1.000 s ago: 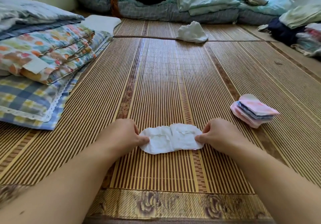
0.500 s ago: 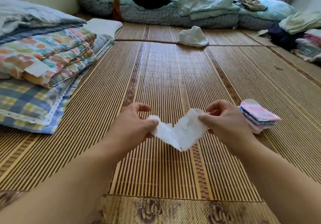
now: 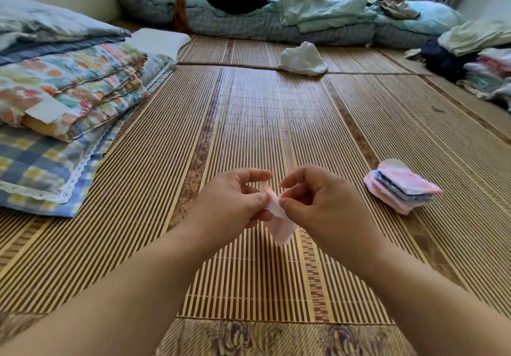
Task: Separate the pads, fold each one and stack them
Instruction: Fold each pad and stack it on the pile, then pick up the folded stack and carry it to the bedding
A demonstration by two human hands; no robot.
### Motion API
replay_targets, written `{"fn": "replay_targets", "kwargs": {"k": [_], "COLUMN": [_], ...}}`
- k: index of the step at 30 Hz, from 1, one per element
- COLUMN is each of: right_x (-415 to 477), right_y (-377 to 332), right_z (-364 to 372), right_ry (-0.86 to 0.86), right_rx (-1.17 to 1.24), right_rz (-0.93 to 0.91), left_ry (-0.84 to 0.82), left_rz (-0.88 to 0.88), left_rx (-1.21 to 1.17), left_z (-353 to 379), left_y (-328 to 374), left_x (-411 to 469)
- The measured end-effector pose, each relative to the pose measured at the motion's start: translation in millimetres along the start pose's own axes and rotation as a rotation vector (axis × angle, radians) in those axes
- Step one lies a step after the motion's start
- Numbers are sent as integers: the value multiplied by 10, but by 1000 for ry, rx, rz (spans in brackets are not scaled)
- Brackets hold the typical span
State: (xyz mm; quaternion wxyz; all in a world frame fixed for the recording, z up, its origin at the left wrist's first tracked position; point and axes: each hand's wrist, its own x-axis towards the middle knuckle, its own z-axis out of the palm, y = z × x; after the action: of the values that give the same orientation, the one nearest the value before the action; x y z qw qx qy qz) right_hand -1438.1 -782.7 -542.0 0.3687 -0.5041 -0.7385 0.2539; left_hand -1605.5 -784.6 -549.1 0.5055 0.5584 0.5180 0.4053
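Observation:
A small pale pink-white pad (image 3: 280, 224) hangs folded in half above the bamboo mat (image 3: 249, 123), its two ends brought together. My left hand (image 3: 229, 203) and my right hand (image 3: 318, 203) pinch its top edge between thumb and fingers, hands touching. The pad's upper part is hidden by my fingers. To the right on the mat lies a stack of folded pads (image 3: 401, 187) in pink, white and dark blue, a hand's width from my right hand.
Folded floral and checked quilts (image 3: 63, 106) are piled at the left. A crumpled white cloth (image 3: 302, 59) lies farther back on the mat. Bedding (image 3: 304, 15) lines the far wall and folded clothes (image 3: 486, 62) sit at the right edge.
The pad lay flat on the mat with a hand at each end. Both hands lifted it and brought its ends together, folding it in half.

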Motion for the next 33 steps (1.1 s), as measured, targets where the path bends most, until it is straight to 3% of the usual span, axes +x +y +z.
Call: {"fn": "replay_targets", "kwargs": {"k": [8, 13, 17, 20, 22, 24, 29, 33], "right_x": [-38, -95, 5, 177, 263, 302, 411, 538], "right_y": [22, 76, 217, 536, 893, 1224, 1549, 1572], "right_z": [27, 1, -286, -761, -1150, -1465, -1700, -1628], "right_ry": [-15, -117, 37, 265, 441, 507, 291, 157], "right_rx": [-3, -43, 170, 305, 183, 85, 252, 18], "right_rz": [-25, 77, 152, 315, 439, 541, 665, 641], "left_ry": [-7, 12, -44, -30, -32, -46, -140, -201], "left_rz": [20, -8, 67, 117, 154, 150, 81, 88], "left_rx": [2, -232, -301, -41, 136, 217, 288, 400], "left_z": [27, 68, 149, 207, 279, 381, 799, 1208], "left_y": [4, 62, 114, 67, 25, -24, -52, 90], "left_x": [3, -6, -23, -37, -42, -45, 91, 444]}}
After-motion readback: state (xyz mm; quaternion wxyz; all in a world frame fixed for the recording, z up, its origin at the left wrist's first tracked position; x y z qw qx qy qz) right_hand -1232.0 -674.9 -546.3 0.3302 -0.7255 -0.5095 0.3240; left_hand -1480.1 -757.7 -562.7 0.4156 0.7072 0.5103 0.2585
